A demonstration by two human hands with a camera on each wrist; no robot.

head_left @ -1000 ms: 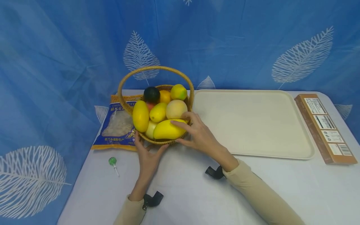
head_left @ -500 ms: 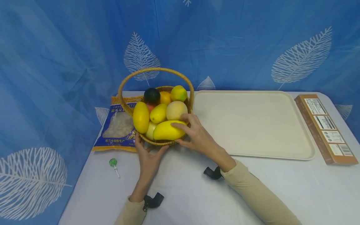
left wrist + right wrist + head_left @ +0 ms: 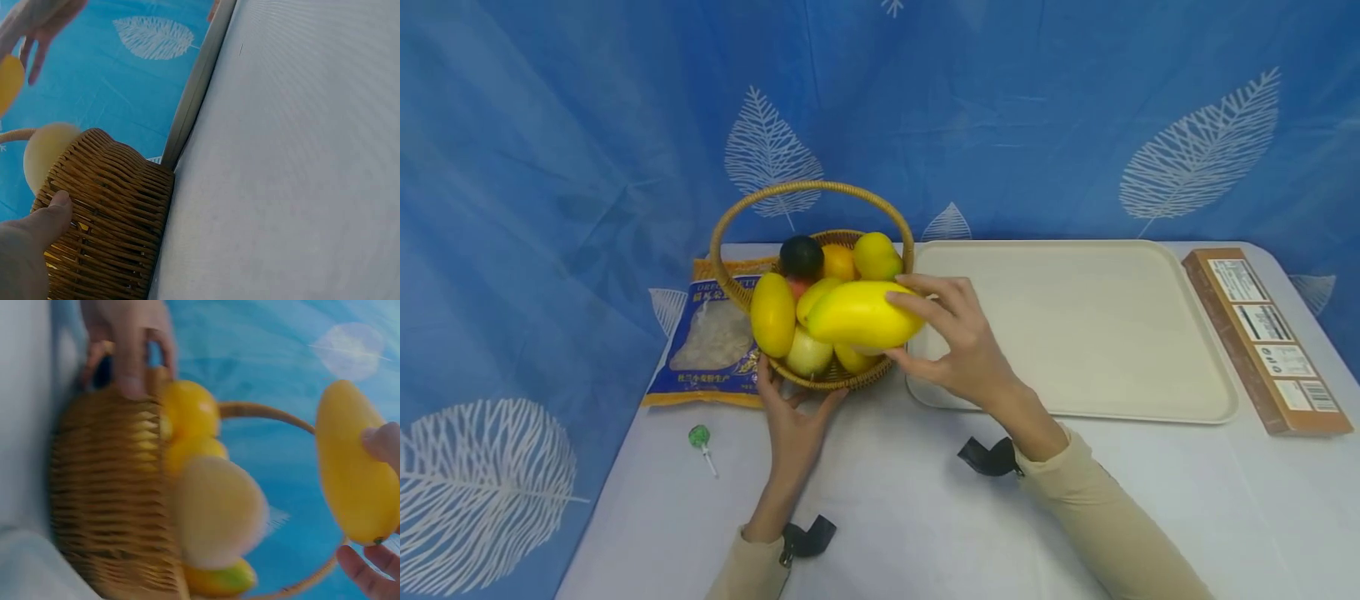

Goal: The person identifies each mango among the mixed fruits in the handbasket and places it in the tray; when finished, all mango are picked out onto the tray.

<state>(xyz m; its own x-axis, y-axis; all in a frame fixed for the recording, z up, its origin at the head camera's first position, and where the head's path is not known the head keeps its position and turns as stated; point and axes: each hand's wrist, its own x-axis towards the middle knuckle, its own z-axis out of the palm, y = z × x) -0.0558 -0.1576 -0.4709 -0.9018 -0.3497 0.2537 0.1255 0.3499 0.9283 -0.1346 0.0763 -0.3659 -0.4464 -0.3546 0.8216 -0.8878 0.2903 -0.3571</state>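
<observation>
My right hand (image 3: 962,346) grips a yellow mango (image 3: 861,315) with a greenish tip and holds it above the front right of a wicker basket (image 3: 872,377). In the right wrist view, the mango (image 3: 353,469) is apart from the basket, between thumb and fingers. My left hand (image 3: 793,429) holds the basket's front left side; its thumb (image 3: 53,219) presses the woven wall in the left wrist view. Inside the basket lie another yellow mango (image 3: 772,315), a dark green fruit (image 3: 801,257), an orange (image 3: 838,262), a yellow-green fruit (image 3: 877,257) and a pale round fruit (image 3: 809,353).
A cream tray (image 3: 1067,325) lies right of the basket, with a long brown box (image 3: 1266,342) beyond it. Partly behind the basket is a blue and orange pasta bag (image 3: 711,333). A green lollipop (image 3: 700,437) lies at the front left. A blue curtain (image 3: 1000,117) hangs behind.
The mango has come up out of the basket in my right hand, moving up and slightly right, uncovering fruit below. My left hand stays at the basket.
</observation>
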